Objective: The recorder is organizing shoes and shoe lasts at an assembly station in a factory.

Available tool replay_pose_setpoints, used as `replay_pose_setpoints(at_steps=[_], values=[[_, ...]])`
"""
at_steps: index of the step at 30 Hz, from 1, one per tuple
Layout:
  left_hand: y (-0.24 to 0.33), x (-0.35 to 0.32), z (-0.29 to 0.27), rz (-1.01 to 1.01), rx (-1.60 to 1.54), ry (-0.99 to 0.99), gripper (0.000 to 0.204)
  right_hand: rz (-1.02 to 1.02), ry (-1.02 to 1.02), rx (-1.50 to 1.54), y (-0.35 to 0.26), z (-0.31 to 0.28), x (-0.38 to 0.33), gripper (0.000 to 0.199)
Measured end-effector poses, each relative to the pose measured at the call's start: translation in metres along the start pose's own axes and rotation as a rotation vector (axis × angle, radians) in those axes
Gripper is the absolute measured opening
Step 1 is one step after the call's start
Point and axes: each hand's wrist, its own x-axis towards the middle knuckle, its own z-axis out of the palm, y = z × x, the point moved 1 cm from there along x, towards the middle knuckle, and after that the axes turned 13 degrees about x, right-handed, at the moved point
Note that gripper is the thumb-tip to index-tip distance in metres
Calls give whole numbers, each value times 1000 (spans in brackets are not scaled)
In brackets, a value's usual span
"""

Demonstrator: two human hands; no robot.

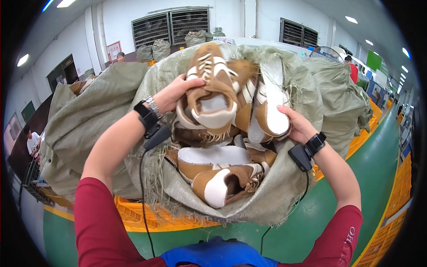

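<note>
Two hands up over the open green woven sack (289,196): left hand (171,95) and right hand (299,127) clamp tan-and-white suede sneaker uppers (231,102). Loose bunch, so one could slip back in.

The shoe uppers (213,95) look like matt tan suede with white cloth panels; the sack (93,111) is coarse woven plastic, frayed at its rim.

Single head-worn fisheye camera looks steeply down, close above the hands (235,109).
</note>
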Motion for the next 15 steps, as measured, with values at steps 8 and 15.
replay_pose_setpoints(at_steps=[8,15], values=[[-24,44,-44,-321,449,-232,52,174,62,-362,-11,-17,37,45],[-34,67,-2,-265,53,-247,51,142,-159,-99,3,-13,70,72]])
